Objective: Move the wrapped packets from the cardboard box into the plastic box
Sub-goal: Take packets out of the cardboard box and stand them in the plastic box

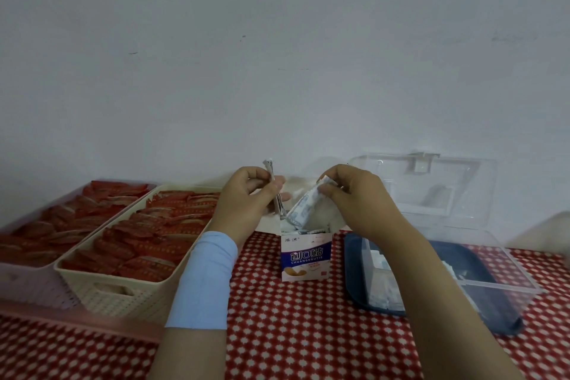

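Head view — left hand pinches a packet stack, right hand pinches one packet above the cardboard box; tugging could topple it.

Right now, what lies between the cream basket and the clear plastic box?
In the head view, the open cardboard box stands there upright on the red patterned cloth; the left forearm in a blue sleeve also crosses that stretch.

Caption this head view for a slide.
Left hand and right hand hold wrapped packets above cardboard box, plastic box alongside.
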Motion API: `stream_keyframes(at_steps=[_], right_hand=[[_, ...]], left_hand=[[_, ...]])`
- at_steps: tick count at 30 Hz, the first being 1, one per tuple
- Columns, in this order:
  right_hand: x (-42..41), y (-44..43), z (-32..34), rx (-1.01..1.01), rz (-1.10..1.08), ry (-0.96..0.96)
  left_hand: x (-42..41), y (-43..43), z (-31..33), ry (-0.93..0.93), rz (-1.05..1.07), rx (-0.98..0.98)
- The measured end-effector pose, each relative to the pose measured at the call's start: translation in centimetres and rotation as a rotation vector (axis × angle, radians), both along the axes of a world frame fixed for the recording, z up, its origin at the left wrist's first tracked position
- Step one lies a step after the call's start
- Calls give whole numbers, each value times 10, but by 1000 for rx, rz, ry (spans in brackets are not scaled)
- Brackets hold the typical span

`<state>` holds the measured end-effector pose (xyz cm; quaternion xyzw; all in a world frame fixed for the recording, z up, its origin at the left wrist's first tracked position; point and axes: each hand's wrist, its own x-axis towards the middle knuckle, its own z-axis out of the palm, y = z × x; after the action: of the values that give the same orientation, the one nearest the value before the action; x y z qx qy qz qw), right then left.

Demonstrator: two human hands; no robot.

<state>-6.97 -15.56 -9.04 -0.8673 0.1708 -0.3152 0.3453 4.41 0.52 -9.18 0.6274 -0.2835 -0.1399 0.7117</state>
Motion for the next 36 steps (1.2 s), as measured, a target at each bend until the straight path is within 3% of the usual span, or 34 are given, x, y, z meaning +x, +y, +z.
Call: stream_keyframes(at_steps=[6,13,18,23,30,34,36], right_hand=[[-4,-1,7,-122,29,-61],[-22,8,32,-52,73,-201],[-25,23,43,13,287,-131],[-17,28,37,-6,251,-120],[-8,32,27,-74,98,-207],[-19,35,32,-17,274,-56],[-22,38,34,-82,317,43]], left_hand=[[-2,1,3,4,-31,-1],[-4,7,9,59,-36,-66],[-8,12,11,231,-400,-54],[-14,7,8,327,-560,-97],[-14,2,3,395,-516,-166],[-11,2,2,430,-486,-200],[-10,2,1,440,-495,-182]])
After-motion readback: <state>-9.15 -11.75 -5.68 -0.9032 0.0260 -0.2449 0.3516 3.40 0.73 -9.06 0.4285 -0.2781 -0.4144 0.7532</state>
